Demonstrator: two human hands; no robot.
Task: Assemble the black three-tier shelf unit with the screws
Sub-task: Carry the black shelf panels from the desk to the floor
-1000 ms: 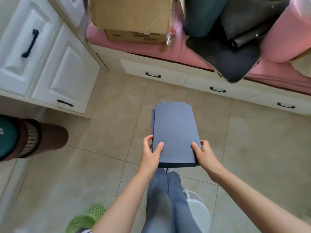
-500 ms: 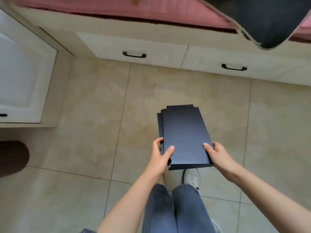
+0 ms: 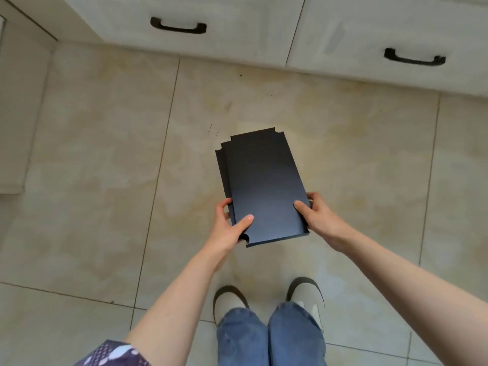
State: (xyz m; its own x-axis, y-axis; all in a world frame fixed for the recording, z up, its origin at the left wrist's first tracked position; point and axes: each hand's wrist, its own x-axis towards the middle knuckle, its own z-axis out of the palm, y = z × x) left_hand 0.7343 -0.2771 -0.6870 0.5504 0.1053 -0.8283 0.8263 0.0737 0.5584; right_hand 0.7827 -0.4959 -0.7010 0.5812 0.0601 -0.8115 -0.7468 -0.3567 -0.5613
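Below, beige tiled floor; white drawers ahead.

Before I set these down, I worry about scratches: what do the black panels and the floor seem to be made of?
The black panels look like thin rigid sheet, perhaps powder-coated metal or laminated board: matte, faint sheen, crisp notched corners. I cannot tell which. The floor looks like glazed ceramic or stone tile: beige marbled pattern, grout lines, soft gloss. Both would be hard surfaces.
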